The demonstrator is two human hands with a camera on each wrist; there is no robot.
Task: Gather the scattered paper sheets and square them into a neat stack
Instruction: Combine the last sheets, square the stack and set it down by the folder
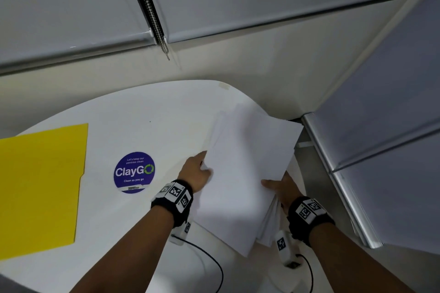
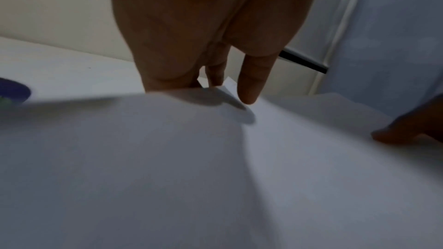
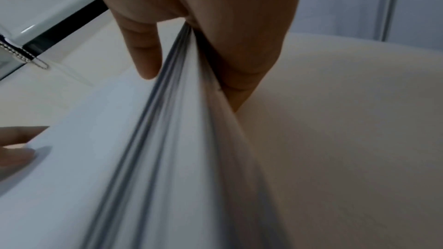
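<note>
A loose bundle of white paper sheets (image 1: 247,173) is lifted off the right side of the round white table (image 1: 154,112), its edges uneven and fanned. My left hand (image 1: 198,170) pinches the bundle's left edge; in the left wrist view one digit of that hand (image 2: 230,90) lies on top of the sheets (image 2: 215,168) and the others go under. My right hand (image 1: 282,187) grips the right edge, thumb on top. The right wrist view shows my right hand (image 3: 191,90) clamping the splayed sheet edges (image 3: 155,168) between thumb and fingers.
A yellow folder (image 1: 40,185) lies flat on the table's left side. A round purple ClayGO sticker (image 1: 134,172) sits mid-table. Black cables (image 1: 214,261) run by the near edge. Window blinds with a bead chain (image 1: 152,12) stand behind, and a blind rail (image 1: 345,185) stands close on the right.
</note>
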